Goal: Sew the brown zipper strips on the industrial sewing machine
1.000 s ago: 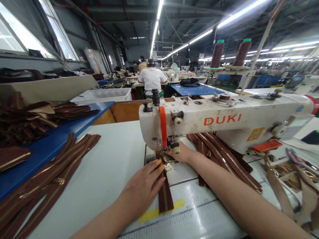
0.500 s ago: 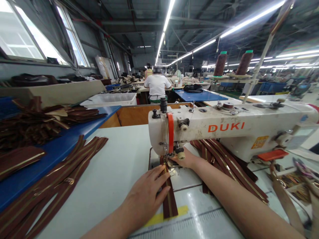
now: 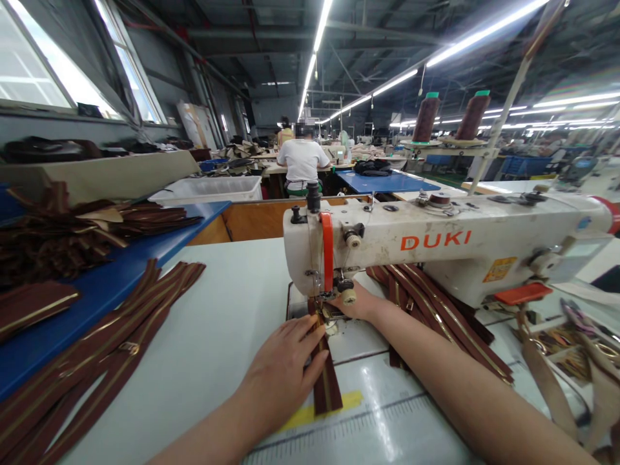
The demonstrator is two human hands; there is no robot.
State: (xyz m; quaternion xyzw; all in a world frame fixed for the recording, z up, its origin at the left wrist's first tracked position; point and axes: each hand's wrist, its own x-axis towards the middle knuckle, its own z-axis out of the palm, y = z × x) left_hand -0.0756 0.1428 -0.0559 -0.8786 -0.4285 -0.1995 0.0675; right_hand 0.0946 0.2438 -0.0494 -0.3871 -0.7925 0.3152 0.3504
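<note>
A brown zipper strip (image 3: 327, 382) with a gold-coloured line along it runs under the needle area of a white sewing machine (image 3: 378, 242) marked DUKI. Stretched over the strip's left side, my left hand (image 3: 285, 358) rests its fingertips on it just in front of the presser foot, thumb apart from the other fingers. My right hand (image 3: 361, 302) reaches behind the needle area from the right. Its fingertips are hidden by the machine head, so what they touch cannot be made out.
More brown zippers (image 3: 116, 349) lie at left, others (image 3: 436, 316) under the machine arm. A blue table (image 3: 97, 297) bears a brown heap (image 3: 58, 232). At right sits a tray (image 3: 564, 352) of small parts. Two thread cones (image 3: 426, 118) stand behind; a person (image 3: 303, 161) sits ahead.
The whole view has shifted slightly, so everything appears a little higher and further left. Both hands and the zipper strip keep nearly the same places at the machine.
</note>
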